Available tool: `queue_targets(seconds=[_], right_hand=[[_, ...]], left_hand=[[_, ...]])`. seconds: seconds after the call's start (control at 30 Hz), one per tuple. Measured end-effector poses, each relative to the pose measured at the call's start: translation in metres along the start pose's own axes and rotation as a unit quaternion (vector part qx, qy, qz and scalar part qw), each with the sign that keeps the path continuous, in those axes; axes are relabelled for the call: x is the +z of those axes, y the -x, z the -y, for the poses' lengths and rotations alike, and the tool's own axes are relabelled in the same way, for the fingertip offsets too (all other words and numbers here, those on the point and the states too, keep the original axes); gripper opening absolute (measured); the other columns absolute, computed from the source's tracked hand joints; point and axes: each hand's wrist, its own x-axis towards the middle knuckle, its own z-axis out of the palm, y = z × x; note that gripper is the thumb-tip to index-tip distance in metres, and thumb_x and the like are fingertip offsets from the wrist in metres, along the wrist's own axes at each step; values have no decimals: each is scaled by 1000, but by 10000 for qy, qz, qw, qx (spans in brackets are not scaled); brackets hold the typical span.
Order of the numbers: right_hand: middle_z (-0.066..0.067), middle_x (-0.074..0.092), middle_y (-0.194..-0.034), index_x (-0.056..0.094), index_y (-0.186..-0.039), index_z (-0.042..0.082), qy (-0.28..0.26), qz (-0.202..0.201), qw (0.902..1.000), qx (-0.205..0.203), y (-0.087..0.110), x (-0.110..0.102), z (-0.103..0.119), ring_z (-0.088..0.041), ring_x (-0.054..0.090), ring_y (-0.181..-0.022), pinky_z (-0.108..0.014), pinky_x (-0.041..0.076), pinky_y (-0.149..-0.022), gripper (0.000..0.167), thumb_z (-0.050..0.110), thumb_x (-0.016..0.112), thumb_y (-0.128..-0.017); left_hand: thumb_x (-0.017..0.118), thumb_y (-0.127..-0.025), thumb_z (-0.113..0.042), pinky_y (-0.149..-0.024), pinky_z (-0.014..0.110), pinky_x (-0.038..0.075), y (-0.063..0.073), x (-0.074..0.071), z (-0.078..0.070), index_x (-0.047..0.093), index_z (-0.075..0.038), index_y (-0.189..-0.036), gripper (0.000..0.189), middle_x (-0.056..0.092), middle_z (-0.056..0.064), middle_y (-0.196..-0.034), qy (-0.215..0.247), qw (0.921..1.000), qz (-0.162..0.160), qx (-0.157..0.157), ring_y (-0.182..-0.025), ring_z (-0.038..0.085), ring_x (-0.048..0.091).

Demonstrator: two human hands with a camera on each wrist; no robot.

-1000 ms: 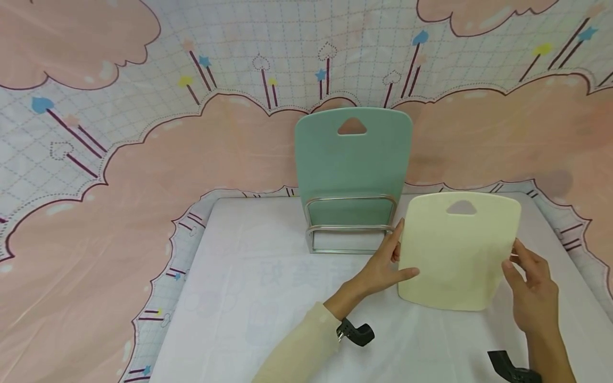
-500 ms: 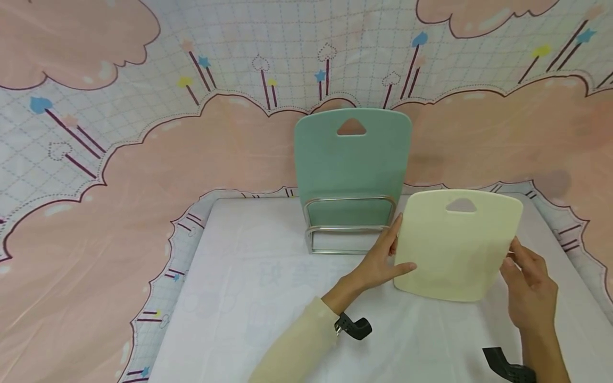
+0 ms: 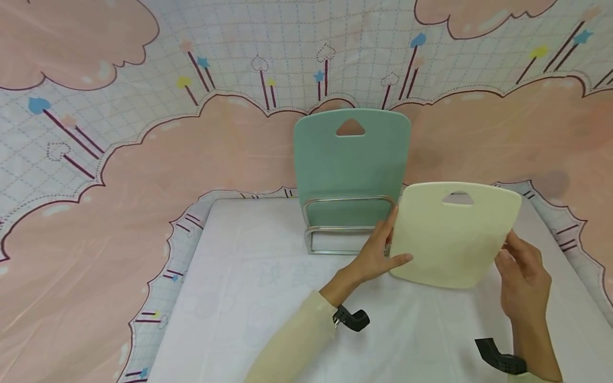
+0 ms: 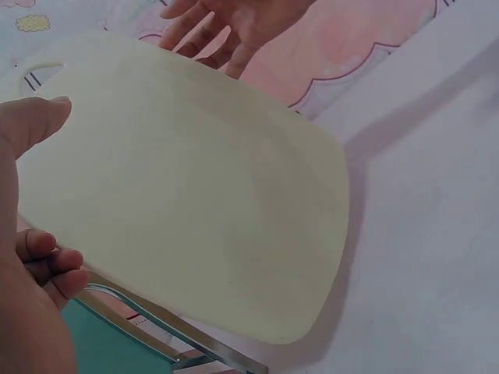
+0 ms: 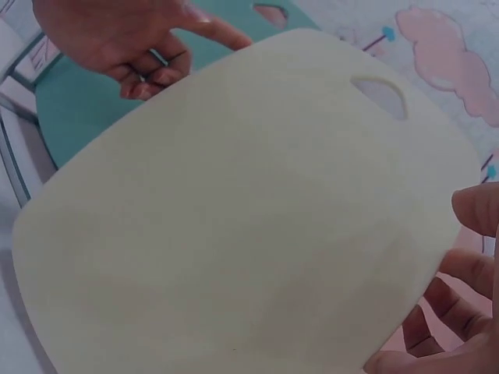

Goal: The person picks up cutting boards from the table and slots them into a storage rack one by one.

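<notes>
A cream cutting board (image 3: 455, 239) with a handle slot is tilted back, raised at its lower edge off the white tabletop. My left hand (image 3: 371, 258) holds its left edge, thumb over the near face and fingers along the side. At the opposite edge, my right hand (image 3: 527, 279) grips the board between thumb and fingers. In the left wrist view the cream board (image 4: 195, 187) overlaps part of the metal rack. The right wrist view has the right fingers (image 5: 460, 304) curled at the board's edge. Just left of the cream board, a green cutting board (image 3: 351, 165) stands upright in the wire rack (image 3: 345, 229).
The white tabletop (image 3: 239, 298) spreads around the rack and in front of both hands. Behind it hangs a pink and white patterned cloth (image 3: 239, 143). Black wrist cameras (image 3: 351, 319) are strapped to both wrists.
Both hands have raised the cream board slightly and shifted it left toward the rack, tilting its top farther back. The green board and rack have stayed put.
</notes>
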Motion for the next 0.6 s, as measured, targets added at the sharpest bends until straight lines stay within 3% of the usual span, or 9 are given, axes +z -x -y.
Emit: queue_targets(seconds=[0.2,0.43,0.6], right_hand=[[-19,46,-122,41,-127,-24,-369,-83,9991,-185,-7,6,-3,-25,46,-109,-22,48,-87,40,-26,39,-87],[-23,46,-121,41,-124,-27,-974,93,9939,-506,-14,11,-6,-29,47,-107,-27,49,-86,38,-27,38,-87],[-27,46,-121,44,-123,-26,-1084,93,9924,-581,-18,13,-5,-30,48,-107,-27,49,-86,37,-28,39,-86]], left_hand=[[73,-84,-15,-69,18,29,-5,-5,0,-4,-18,-155,105,31,8,-90,-61,9997,-109,206,-82,19,33],[73,-83,-16,-70,19,27,-9,-9,0,-4,-22,-155,106,30,8,-92,19,9995,-193,265,-83,14,29],[73,-83,-17,-71,20,27,-12,-11,0,-5,-24,-154,106,29,8,-93,58,9994,-226,252,-86,12,29]])
